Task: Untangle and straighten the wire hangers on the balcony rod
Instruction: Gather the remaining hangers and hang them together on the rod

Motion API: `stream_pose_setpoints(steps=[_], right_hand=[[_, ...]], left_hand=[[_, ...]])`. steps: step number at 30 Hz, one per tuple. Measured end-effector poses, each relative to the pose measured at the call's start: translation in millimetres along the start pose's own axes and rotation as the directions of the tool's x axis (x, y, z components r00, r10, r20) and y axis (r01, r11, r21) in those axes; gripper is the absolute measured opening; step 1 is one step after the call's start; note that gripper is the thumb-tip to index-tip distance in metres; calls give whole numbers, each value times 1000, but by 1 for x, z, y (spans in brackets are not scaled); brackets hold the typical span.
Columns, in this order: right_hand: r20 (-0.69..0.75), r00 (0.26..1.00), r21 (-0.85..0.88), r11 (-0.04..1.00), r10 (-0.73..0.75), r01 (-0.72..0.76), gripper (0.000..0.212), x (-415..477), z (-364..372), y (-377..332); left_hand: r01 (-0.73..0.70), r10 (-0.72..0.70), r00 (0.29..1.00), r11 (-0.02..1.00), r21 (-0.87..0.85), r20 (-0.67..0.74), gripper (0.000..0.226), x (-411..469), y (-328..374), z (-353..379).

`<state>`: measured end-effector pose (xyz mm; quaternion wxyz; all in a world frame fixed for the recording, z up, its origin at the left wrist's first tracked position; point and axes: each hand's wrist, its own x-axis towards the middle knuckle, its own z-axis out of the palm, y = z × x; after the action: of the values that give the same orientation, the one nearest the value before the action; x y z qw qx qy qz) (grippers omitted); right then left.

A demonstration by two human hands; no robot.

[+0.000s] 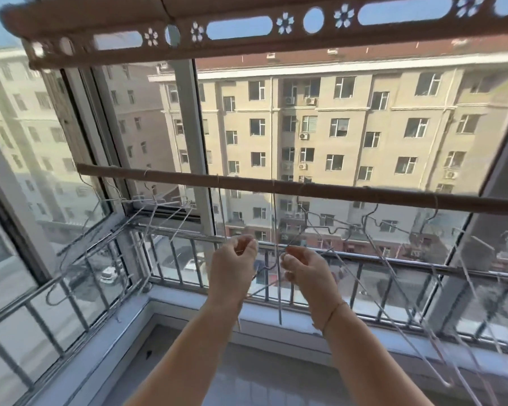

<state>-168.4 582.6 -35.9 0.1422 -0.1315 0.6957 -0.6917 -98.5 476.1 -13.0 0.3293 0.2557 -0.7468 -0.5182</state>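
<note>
Above both grips runs the long brown balcony rod [276, 187], carrying thin grey wire hangers [349, 230]: roughly four bunched left, several tangled right, exact count unclear. Left hand [235, 265] and right hand [302, 268] each pinch narrow on hanger wire between them. Light, springy, snag-prone; best held near the hooks.

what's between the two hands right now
In the head view, thin wire hangers hang from the rod through the gap between left hand and right hand.
</note>
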Motion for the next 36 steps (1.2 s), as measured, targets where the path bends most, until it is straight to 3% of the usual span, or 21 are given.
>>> stream_pose_setpoints(steps=[4, 8, 12, 19, 30, 33, 36], right_hand=[[-84, 996, 62, 998, -5, 10, 16, 4, 17, 2], [-148, 989, 152, 988, 14, 9, 21, 8, 33, 4], [-184, 983, 176, 983, -12, 45, 17, 8, 48, 5], [-211, 976, 173, 981, -45, 83, 19, 5, 58, 9], [-160, 986, 178, 982, -37, 66, 14, -5, 59, 7], [-136, 991, 185, 982, -22, 47, 15, -7, 56, 6], [-110, 994, 150, 988, -25, 42, 15, -8, 52, 5]], left_hand=[[-103, 98, 989, 994, -38, -114, 14, 25, -10, -31], [11, -13, 995, 1000, 20, 103, 33, 49, -21, -49], [70, -60, 978, 997, -39, 200, 25, 59, -27, -56], [145, -124, 986, 966, -214, 108, 22, 76, -43, -85], [77, -79, 997, 992, -102, -7, 23, 85, -63, -117], [-2, 8, 992, 999, 47, -127, 28, 80, -57, -114], [-264, 291, 935, 953, 150, -204, 23, 60, -33, -106]])
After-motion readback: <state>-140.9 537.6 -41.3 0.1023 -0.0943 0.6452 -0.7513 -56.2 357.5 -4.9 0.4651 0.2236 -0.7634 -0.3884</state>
